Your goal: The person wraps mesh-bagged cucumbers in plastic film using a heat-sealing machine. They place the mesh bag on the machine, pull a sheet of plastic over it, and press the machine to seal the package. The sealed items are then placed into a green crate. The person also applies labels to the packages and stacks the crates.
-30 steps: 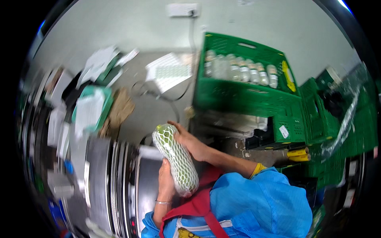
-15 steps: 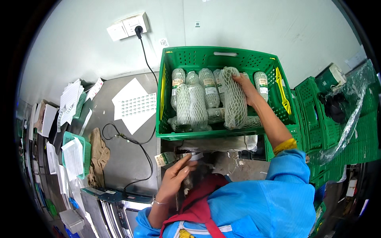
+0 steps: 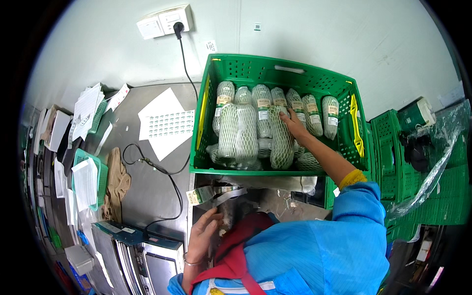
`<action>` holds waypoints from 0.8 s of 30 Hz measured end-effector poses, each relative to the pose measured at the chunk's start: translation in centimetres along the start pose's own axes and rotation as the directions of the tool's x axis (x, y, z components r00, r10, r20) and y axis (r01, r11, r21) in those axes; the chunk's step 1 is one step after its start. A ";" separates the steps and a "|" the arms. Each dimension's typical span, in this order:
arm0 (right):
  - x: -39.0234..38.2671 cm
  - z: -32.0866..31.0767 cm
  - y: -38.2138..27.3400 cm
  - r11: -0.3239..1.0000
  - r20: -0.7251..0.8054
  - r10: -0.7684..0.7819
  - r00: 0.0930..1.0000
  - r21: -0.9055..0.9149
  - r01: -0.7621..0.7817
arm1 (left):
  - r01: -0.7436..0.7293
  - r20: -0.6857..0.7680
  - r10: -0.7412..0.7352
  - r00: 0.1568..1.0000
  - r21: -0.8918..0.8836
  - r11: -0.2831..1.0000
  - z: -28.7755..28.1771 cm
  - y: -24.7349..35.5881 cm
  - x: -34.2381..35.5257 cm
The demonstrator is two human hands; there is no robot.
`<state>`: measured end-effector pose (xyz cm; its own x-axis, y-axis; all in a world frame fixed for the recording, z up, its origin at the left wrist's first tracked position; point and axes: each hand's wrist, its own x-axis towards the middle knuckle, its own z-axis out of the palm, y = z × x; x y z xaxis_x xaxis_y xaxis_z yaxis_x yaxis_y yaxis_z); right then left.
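Note:
My right hand (image 3: 296,127) curls its fingers over the upper part of a long green gourd-like vegetable in a white foam net (image 3: 281,142). That piece rests at the front of the green crate (image 3: 275,172), leaning on others. Beside it lies a pale net-wrapped bundle (image 3: 238,130) in clear film. Behind them stands a row of netted pieces with paper label bands (image 3: 264,103). My left hand (image 3: 202,236) is below the crate's front edge, fingers loosely bent and apart, with nothing visible in them. Just above its fingertips is a strip of printed labels (image 3: 200,195).
White label sheets (image 3: 169,125) and a black cable (image 3: 172,179) lie on the metal table at left, near a brown cloth (image 3: 117,182) and a teal basket (image 3: 102,184). Stacked green crates (image 3: 386,147) with plastic film (image 3: 435,162) stand at right.
The netted vegetable has come down and left into the crate's front, my right hand still on it. More labelled pieces behind now show. My left hand has drawn back, down and left from the label strip.

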<state>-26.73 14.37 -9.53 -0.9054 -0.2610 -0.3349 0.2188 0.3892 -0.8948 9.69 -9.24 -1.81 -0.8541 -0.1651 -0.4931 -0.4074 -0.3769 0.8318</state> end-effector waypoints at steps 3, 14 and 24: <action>-0.6 -0.9 0.0 0.991 0.029 0.128 0.991 0.037 -0.129 | 0.006 -0.086 -0.012 0.996 -0.066 0.998 -0.7 -0.1 -1.6; -1.7 0.4 -0.1 0.985 0.067 0.095 0.993 0.139 -0.104 | -0.062 -0.354 0.037 0.935 -0.060 0.996 -3.8 -2.0 -7.7; -2.8 1.5 -1.3 0.985 0.017 0.159 0.987 -0.074 -0.158 | -0.062 -0.430 0.008 0.903 -0.110 0.992 -4.9 -6.2 -10.3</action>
<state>-23.97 13.20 -7.87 -0.8527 -0.2106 -0.4781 0.3312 0.4897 -0.8065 22.58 -9.63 -3.09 -0.6357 -0.5440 -0.5477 -0.3161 -0.4638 0.8276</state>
